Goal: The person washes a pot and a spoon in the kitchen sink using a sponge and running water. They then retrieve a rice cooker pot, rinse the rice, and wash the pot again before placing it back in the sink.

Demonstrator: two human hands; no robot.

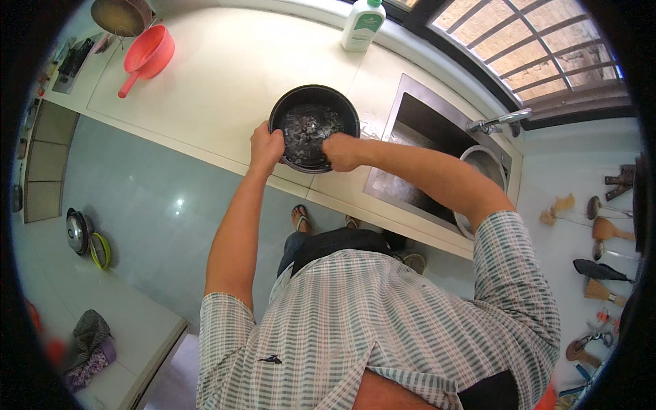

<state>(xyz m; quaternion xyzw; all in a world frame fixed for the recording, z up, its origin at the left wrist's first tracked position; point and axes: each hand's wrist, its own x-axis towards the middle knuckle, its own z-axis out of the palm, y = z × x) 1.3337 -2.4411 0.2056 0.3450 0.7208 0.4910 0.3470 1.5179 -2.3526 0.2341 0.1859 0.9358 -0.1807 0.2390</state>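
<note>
A round black pot with water and bubbles or foam inside sits at the counter's front edge, left of the sink. My left hand grips its left rim, thumb on the near side. At the pot's lower right, my right hand is curled over the rim with the fingertips inside; whether it holds anything is hidden, and it looks slightly blurred. Drops of water lie on the counter by the pot's right side.
Right of the pot is a steel sink with a metal basin and a faucet. A white bottle stands by the window. A pink dipper and a pan are at the left. Utensils hang on the right wall.
</note>
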